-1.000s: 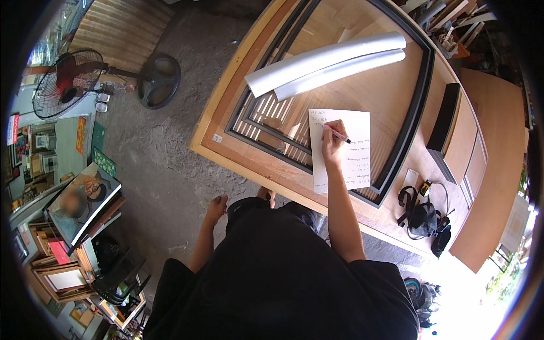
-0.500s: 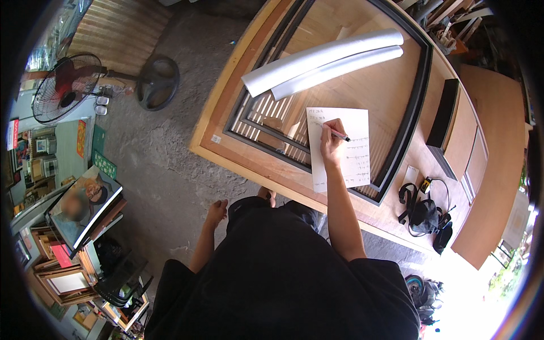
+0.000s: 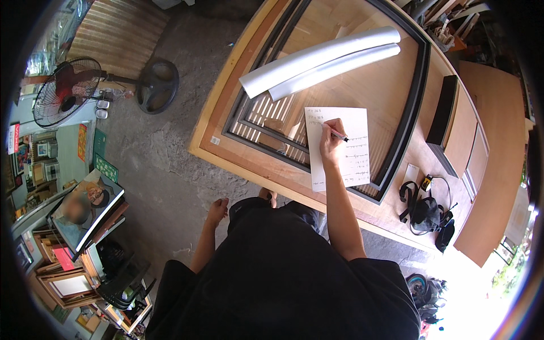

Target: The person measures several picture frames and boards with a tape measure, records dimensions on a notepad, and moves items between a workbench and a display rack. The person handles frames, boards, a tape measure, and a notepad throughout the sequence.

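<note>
My right hand (image 3: 332,141) is closed round a pen (image 3: 340,136) and rests on a white sheet of paper (image 3: 343,161). The pen's dark end points to the right, while its other end is covered by my fingers. Handwritten lines show on the sheet, which lies over one corner of a dark picture frame (image 3: 391,164) on the wooden worktable (image 3: 272,179). Down beside my body hangs my left hand (image 3: 217,211), away from the table, its fingers curled with nothing visible in them.
Two silvery-white rolls (image 3: 323,59) lie across the frame beyond the paper. To the right are a tape measure (image 3: 426,183), a black strapped pouch (image 3: 425,214) and a stack of boards (image 3: 453,133). A standing fan (image 3: 68,93) and framed pictures (image 3: 88,207) are at the left.
My right hand and pen have barely moved over the paper, and a little more writing shows near the top left of the sheet. The whole view has shifted slightly.
</note>
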A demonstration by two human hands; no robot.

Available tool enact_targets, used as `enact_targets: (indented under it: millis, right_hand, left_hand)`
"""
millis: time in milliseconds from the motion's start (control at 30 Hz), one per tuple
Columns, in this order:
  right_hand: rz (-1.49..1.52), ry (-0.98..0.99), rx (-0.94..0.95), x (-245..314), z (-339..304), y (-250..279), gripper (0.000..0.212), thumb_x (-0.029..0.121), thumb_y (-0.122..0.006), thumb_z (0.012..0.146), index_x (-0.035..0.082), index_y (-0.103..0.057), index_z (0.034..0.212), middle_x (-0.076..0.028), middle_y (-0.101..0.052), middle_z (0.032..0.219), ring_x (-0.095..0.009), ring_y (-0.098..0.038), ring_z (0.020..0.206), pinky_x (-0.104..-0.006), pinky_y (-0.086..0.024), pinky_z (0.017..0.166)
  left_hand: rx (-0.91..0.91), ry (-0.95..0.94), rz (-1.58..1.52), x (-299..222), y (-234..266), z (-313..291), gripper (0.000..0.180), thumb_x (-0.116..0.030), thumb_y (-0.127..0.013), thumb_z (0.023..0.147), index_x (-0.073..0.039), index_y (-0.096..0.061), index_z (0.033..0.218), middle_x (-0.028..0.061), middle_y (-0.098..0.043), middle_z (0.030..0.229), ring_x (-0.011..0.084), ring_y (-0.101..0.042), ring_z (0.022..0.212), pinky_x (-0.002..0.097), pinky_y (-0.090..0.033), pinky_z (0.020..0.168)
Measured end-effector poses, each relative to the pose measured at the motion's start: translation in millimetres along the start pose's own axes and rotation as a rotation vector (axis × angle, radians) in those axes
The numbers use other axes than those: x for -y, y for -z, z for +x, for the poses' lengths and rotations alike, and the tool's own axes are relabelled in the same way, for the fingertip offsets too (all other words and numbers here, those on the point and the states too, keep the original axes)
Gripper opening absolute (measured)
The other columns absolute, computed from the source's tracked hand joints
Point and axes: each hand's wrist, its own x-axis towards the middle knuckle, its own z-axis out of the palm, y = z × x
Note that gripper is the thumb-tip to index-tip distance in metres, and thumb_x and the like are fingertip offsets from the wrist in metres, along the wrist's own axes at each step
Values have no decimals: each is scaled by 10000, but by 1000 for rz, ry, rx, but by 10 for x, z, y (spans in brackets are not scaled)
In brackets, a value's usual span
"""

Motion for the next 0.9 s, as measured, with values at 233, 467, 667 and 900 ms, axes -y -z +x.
enact_targets:
  millis: [233, 467, 667, 900]
  right_hand:
    - [72, -37, -49, -28, -2, 3, 96, 63, -527, 883, 29, -523, 793, -22, -481, 675, -84, -395, 648, -266, -366, 593]
    - [7, 3, -69, 26, -1, -5, 90, 62, -512, 878, 29, -523, 794, -24, -479, 671, -91, -394, 646, -269, -361, 590]
    - [256, -120, -115, -129, 15, 33, 64, 49, -519, 859, 52, -532, 796, -6, -470, 633, -71, -397, 576, -235, -337, 528]
    - [582, -159, -83, 325, 65, 387, 237, 235, -492, 982, 32, -555, 876, -27, -517, 643, -90, -478, 536, -226, -347, 480]
  left_hand:
    - [-20, 5, 26, -54, -22, -58, 431, -449, -566, 921, -33, -577, 808, 44, -547, 652, 153, -548, 559, 304, -444, 522]
    - [-23, 23, 9, -58, -37, -55, 431, -446, -563, 923, -29, -576, 816, 42, -543, 655, 159, -548, 561, 309, -443, 527]
    - [9, -23, 97, -155, -14, -92, 403, -423, -535, 939, -48, -569, 796, 26, -529, 660, 142, -518, 563, 304, -421, 525]
    - [427, -220, -409, -983, 136, -304, 251, -326, -519, 948, -93, -611, 934, -36, -477, 670, 74, -425, 587, 222, -353, 531]
